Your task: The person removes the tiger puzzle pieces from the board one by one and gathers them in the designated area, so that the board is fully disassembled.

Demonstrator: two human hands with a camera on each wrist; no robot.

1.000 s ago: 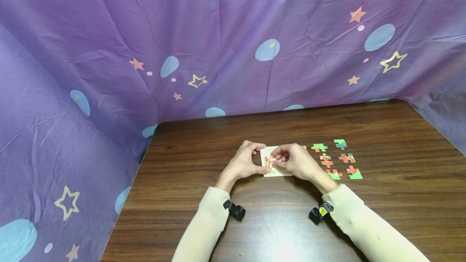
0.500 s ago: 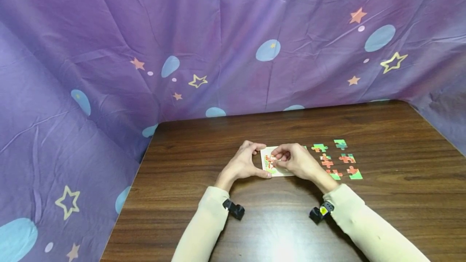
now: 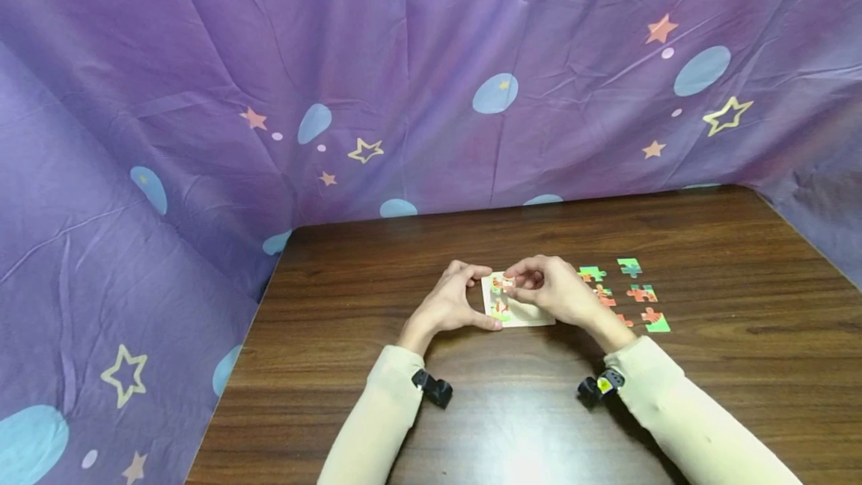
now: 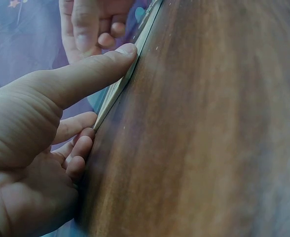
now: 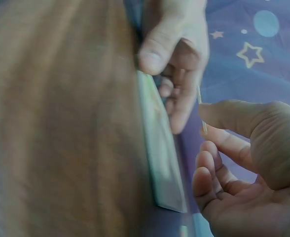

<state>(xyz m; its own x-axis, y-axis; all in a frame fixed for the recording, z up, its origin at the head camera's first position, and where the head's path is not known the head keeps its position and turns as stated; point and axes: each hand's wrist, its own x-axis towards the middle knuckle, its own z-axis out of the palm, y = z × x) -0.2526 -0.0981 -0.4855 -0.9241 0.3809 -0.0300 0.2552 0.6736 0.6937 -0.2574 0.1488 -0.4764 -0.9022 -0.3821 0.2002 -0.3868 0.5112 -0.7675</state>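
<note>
A pale puzzle board [image 3: 536,315] lies flat on the table in the head view. My left hand [image 3: 446,303] grips its left end, thumb along the near edge and fingers at the far corner. Between thumb and index finger my right hand [image 3: 560,292] pinches a puzzle piece [image 5: 199,95], seen edge-on and raised off the board in the right wrist view. Red and white colours of this piece show over the board's far left in the head view. A red-and-green piece [image 3: 500,310] sits in the board's near left corner. The right hand hides part of the board.
Several loose puzzle pieces lie right of the board, among them a green and blue one [image 3: 629,268], a red one [image 3: 642,293] and a red-green one [image 3: 656,319]. The brown wooden table [image 3: 377,260] meets a purple curtain [image 3: 431,96] behind and at the left.
My right hand has risen and shifted slightly away and to the right, lifting the puzzle piece off the board. The left hand stays at the board's left end.
</note>
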